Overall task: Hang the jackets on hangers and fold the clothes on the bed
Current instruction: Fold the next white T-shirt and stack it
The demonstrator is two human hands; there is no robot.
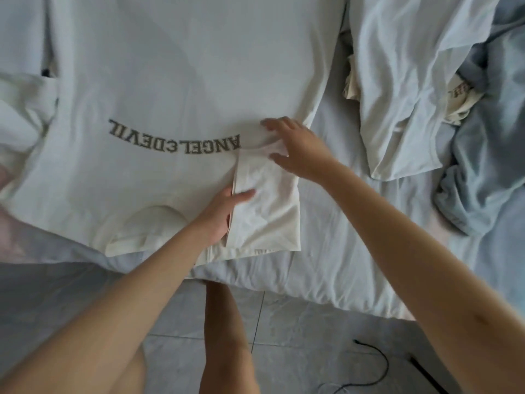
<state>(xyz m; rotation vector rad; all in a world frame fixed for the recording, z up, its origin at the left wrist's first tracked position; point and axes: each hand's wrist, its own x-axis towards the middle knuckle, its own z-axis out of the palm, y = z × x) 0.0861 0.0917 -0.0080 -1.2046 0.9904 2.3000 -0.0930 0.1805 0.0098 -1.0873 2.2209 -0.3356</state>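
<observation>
A cream T-shirt [176,81] with dark lettering lies spread flat on the bed, collar toward me near the bed's front edge. Its right sleeve [270,211] is folded inward over the body. My left hand [224,211] grips the folded sleeve's inner edge, thumb on top and fingers under the cloth. My right hand [295,146] lies with spread fingers on the upper end of the sleeve fold, pressing the cloth down.
More pale garments [403,89] lie crumpled at the right on the bed sheet [341,223], with a blue blanket [488,172] beyond. White cloth [20,115] is bunched at the left. Below, tiled floor [312,351] with a dark cable [377,365].
</observation>
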